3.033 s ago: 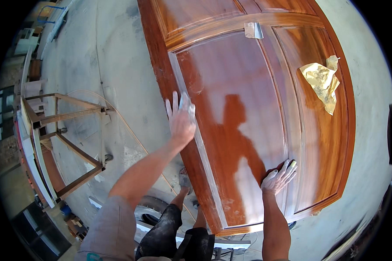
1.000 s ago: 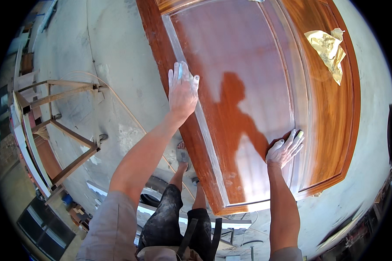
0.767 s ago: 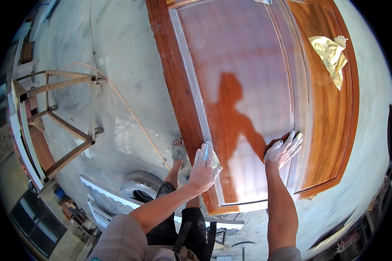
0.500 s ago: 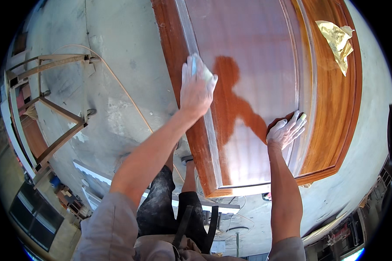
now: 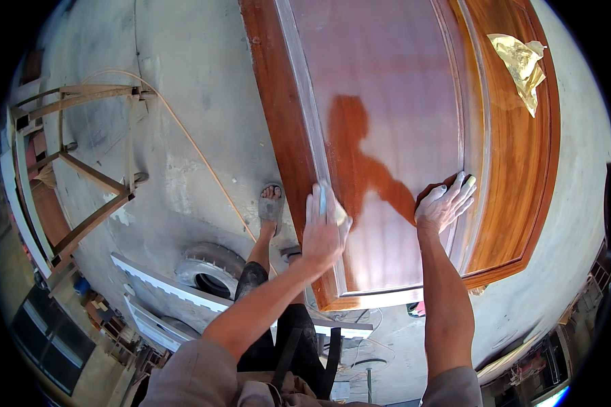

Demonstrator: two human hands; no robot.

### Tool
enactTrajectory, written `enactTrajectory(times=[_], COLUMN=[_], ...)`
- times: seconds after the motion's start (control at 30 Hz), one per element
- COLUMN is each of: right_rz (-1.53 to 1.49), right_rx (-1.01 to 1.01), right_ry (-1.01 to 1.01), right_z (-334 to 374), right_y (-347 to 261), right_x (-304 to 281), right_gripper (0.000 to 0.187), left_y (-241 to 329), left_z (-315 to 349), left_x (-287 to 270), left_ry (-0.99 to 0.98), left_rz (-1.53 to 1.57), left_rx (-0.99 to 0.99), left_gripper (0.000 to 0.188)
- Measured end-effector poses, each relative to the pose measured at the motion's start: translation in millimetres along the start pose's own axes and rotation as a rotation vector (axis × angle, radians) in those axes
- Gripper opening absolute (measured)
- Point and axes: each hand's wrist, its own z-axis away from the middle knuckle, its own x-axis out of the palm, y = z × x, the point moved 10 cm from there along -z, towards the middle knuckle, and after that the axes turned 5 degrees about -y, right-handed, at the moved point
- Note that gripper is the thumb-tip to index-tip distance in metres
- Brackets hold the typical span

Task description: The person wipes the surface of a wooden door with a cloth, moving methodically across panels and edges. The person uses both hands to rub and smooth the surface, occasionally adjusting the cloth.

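My left hand [image 5: 324, 234], white with dust, presses down on the left moulding of a reddish-brown wooden door panel [image 5: 414, 136]. A small pale sanding pad [image 5: 340, 215], bluish and yellowish at its edges, shows between its fingers and thumb; most of it is hidden under the palm. My right hand [image 5: 445, 203] lies on the panel near the right moulding, fingers stretched out and dusty, with a yellowish wrap on one fingertip. Nothing shows in that hand. The panel's middle looks hazy, and my shadow falls across it.
A crumpled gold-coloured sheet [image 5: 523, 64] rests on the door's right side. On the concrete floor [image 5: 197, 115] are an orange hose [image 5: 190, 136], a tyre [image 5: 210, 271] and long white notched strips [image 5: 163, 281]. A metal frame on wheels [image 5: 91, 173] stands at the left.
My left hand has slid down along the left moulding toward the near end of the door, still holding the pad. My right hand stays in place. A foot and the tyre now show.
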Motion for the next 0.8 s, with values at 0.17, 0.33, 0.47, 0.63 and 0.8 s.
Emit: enactTrajectory(times=[0.17, 0.33, 0.47, 0.63, 0.8], right_rz=[0.004, 0.010, -0.024, -0.044, -0.062], right_rx=[-0.006, 0.002, 0.021, 0.031, 0.049], right_ry=[0.005, -0.026, -0.030, -0.036, -0.039], right_z=[2, -1, 0, -1, 1], right_y=[5, -5, 0, 1, 5], right_x=[-1, -1, 1, -7, -9], right_gripper=[0.068, 0.071, 0.071, 0.073, 0.077], left_y=[-10, -33, -19, 28, 20], left_z=[45, -209, -314, -223, -106], left_x=[32, -155, -222, -145, -97], left_ry=[-0.258, 0.436, 0.107, -0.406, -0.669], left_rz=[-0.050, -0.258, 0.739, 0.772, 0.588], left_rx=[0.133, 0.185, -0.105, -0.236, -0.341], left_gripper=[0.097, 0.066, 0.064, 0.106, 0.112])
